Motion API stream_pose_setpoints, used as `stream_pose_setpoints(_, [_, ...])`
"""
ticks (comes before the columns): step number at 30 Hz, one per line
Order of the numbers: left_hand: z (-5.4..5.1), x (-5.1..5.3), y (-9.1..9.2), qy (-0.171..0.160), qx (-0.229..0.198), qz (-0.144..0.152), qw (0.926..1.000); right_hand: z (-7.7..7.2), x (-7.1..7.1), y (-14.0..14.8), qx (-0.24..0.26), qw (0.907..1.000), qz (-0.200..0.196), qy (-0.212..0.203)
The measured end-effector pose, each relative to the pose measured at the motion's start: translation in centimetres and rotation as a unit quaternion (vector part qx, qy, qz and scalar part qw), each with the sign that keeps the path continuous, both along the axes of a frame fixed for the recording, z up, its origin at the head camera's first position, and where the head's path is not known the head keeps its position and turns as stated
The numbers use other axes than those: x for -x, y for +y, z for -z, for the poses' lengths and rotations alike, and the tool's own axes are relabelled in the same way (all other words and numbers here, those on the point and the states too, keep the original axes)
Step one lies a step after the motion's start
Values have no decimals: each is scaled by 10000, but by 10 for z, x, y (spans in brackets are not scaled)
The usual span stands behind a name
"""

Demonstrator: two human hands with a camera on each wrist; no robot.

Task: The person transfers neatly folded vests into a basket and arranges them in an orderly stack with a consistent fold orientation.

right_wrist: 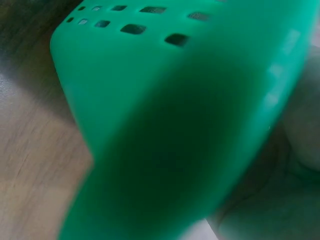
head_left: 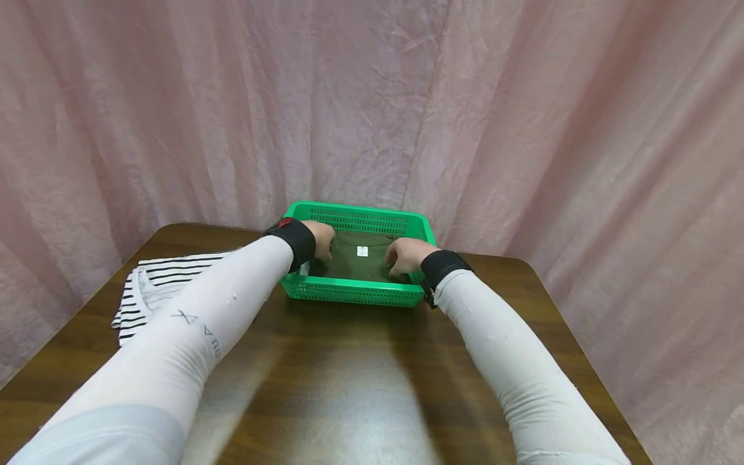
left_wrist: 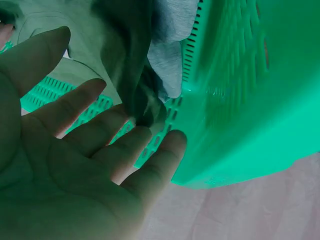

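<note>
green plastic basket (head_left: 351, 292), olive garment (head_left: 349, 261) with white label (head_left: 363, 251) inside the basket, grey cloth (left_wrist: 172, 22) in it, black-striped white garment (head_left: 174, 271) left of it, brown wood-grain table (head_left: 325, 361) under it, pink curtain (head_left: 360, 97) behind it

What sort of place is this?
Probably an indoor curtained workspace: a pink fabric curtain hangs behind a brown wooden table that bears a green rectangular plastic basket.
</note>
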State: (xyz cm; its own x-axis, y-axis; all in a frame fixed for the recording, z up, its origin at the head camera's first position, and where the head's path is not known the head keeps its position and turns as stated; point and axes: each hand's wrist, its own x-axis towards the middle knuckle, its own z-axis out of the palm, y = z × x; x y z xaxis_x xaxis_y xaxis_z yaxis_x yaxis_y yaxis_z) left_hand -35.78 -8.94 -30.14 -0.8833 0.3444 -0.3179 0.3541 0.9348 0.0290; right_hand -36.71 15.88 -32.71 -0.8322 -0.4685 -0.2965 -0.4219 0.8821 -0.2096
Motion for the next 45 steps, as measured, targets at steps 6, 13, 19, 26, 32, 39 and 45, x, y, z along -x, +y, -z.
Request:
stream_pose_setpoints(6, [-8,-12,0,-127,107,168,9997,2,1,0,-130,9998,-81,-104])
stream_pose_setpoints(13, [0,-1,-2,-371,336,79,9987,1,0,2,-96,9998,-121,-140])
stream_pose_setpoints(19, [3,9,-6,-163,94,42,9998,-5,-7,1,48,9998,-126,-116])
stream_pose_setpoints(26, [-19,-18,-10,265,-15,176,9995,-15,-18,1,176,9992,-234,265])
stream_pose_setpoints(32, [-26,-31,-13,611,-129,81,9980,-20,-23,1,426,9977,-170,489])
stream_pose_setpoints(39, [-25,-40,-18,954,-497,113,9941,-21,-32,3,694,9922,-133,1023])
stream_pose_setpoints(45, [-27,-53,-25,1180,-707,27,9905,-18,-45,6,739,9858,-92,1506])
